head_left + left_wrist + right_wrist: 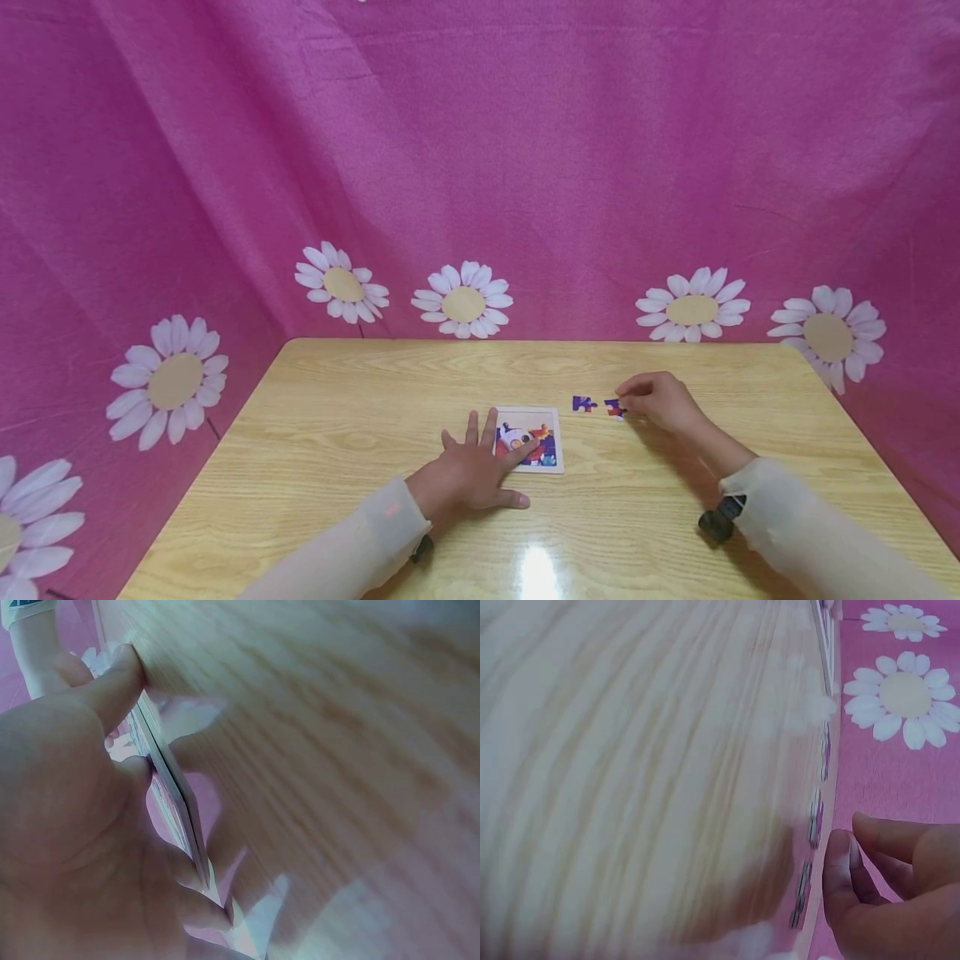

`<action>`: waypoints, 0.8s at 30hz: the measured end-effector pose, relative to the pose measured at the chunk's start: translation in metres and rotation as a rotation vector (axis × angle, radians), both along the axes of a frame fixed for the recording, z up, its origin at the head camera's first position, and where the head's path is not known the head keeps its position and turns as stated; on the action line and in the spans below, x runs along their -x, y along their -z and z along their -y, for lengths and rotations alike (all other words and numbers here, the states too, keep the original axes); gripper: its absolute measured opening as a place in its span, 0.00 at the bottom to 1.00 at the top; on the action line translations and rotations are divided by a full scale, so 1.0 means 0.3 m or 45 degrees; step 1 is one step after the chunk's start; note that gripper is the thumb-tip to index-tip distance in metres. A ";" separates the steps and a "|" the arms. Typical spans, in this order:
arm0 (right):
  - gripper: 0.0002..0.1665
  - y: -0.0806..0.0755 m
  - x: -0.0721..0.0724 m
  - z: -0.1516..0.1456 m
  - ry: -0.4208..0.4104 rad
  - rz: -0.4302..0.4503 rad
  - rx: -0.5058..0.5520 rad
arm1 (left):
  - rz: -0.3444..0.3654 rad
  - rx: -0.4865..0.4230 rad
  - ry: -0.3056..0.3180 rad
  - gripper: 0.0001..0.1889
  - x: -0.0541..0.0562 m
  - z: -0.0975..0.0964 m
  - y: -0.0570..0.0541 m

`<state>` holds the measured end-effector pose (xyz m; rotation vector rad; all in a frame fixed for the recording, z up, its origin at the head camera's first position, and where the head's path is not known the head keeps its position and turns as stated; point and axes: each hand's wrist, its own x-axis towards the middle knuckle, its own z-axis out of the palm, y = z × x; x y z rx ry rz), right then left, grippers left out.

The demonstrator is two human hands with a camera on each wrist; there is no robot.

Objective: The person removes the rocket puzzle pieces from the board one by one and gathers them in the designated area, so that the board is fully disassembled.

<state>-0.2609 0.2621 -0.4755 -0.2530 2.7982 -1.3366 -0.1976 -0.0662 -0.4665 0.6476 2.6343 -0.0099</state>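
Note:
My left hand lies with its fingers spread and straight over a small white-framed jigsaw puzzle. Its index finger reaches across the coloured picture, while the upper part of the tray shows bare. In the left wrist view the puzzle tray appears edge-on beside the fingers. To the right, my right hand hovers by a purple and red puzzle piece, thumb and fingers bent toward each other. The right wrist view shows nothing between those fingertips. Another purple puzzle piece lies between that piece and the tray.
Both hands work on a light wooden table with rounded far corners. A pink cloth with large white daisies hangs behind it and along the sides. Dark wrist cameras sit at the cream sleeves.

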 end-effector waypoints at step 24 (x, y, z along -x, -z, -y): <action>0.08 -0.006 -0.013 0.200 -0.086 0.017 0.110 | 0.002 0.006 0.003 0.46 0.006 0.000 0.004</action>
